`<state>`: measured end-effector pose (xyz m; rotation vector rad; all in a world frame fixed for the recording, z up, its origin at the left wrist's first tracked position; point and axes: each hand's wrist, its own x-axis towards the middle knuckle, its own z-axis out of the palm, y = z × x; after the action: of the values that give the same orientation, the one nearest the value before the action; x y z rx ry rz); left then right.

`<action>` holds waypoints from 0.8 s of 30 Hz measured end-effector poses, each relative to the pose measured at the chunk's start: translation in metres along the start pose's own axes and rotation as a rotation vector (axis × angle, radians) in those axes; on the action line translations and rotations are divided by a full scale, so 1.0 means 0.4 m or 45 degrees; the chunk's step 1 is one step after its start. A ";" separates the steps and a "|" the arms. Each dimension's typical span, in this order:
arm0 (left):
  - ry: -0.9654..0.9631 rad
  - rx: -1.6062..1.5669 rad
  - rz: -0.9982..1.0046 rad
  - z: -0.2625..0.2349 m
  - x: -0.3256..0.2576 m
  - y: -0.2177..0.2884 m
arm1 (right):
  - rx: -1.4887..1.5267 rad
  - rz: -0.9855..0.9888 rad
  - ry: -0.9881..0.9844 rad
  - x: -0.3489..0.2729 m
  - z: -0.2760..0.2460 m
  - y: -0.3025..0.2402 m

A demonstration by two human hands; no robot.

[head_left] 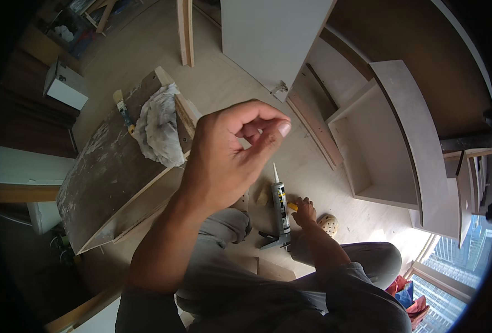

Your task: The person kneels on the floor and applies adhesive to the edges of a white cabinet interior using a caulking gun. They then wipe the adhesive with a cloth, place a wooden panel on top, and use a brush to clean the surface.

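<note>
My left hand [229, 155] is raised close to the camera, its fingers curled in and the thumb tip meeting them; nothing shows between them. My right hand [304, 211] reaches down to the floor beside my knee and closes its fingers on a small yellow object [293, 206]. Just left of that hand lies a caulking gun with a white sealant tube [280, 206], nozzle pointing away from me. A round beige perforated object [328, 225] sits on the floor just right of my right wrist. I am seated with my grey-trousered legs folded.
A paint-stained wooden box [110, 172] stands on the left with a crumpled white cloth [158, 126] and a brush [123, 109] on it. A white shelf unit [393, 144] and a leaning board [268, 39] fill the right and top. Red and blue cloths [407, 291] lie by the window.
</note>
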<state>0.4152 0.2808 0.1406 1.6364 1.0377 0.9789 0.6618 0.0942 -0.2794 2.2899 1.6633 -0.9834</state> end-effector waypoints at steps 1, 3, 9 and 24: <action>-0.048 0.065 0.070 0.002 -0.003 0.002 | -0.049 -0.009 0.007 0.000 0.006 -0.003; -0.088 0.162 0.107 0.010 -0.008 0.009 | -0.167 0.002 -0.043 0.008 0.015 -0.006; 0.015 0.164 0.155 0.010 -0.021 0.040 | -0.110 -0.031 -0.134 0.006 0.015 0.029; 0.161 0.242 0.190 0.064 0.011 0.011 | 0.140 -0.083 -0.202 0.033 -0.049 0.051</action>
<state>0.4411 0.2768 0.1392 1.8483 1.1349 1.1226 0.6906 0.1061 -0.2769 2.1698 1.6669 -1.2648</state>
